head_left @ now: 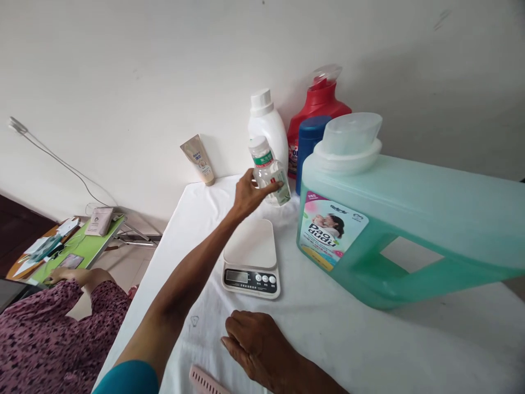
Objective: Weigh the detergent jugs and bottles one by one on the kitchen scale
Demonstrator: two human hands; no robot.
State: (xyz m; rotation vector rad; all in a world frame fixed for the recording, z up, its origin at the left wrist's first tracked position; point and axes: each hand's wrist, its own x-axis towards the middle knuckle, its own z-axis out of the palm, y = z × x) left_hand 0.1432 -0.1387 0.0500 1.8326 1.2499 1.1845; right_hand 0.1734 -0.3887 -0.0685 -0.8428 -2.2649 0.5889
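Observation:
My left hand (pixel 247 194) reaches far forward and grips a small clear bottle (pixel 268 171) with a white cap and a green label. The bottle is held tilted just above the far end of a white kitchen scale (pixel 251 257), whose platform is bare. My right hand (pixel 256 345) rests knuckles-up on the white table cover (pixel 410 350) near the front edge. Its fingers are curled and it holds nothing. A pink comb (pixel 204 380) lies just left of it.
A large teal detergent jug (pixel 410 219) lies on its side right of the scale. Against the wall stand a white bottle (pixel 268 126), a red bottle (pixel 318 106), a blue bottle (pixel 309 148) and a cream tube (pixel 199 160). Another person in purple sits at left by a green table (pixel 82 246).

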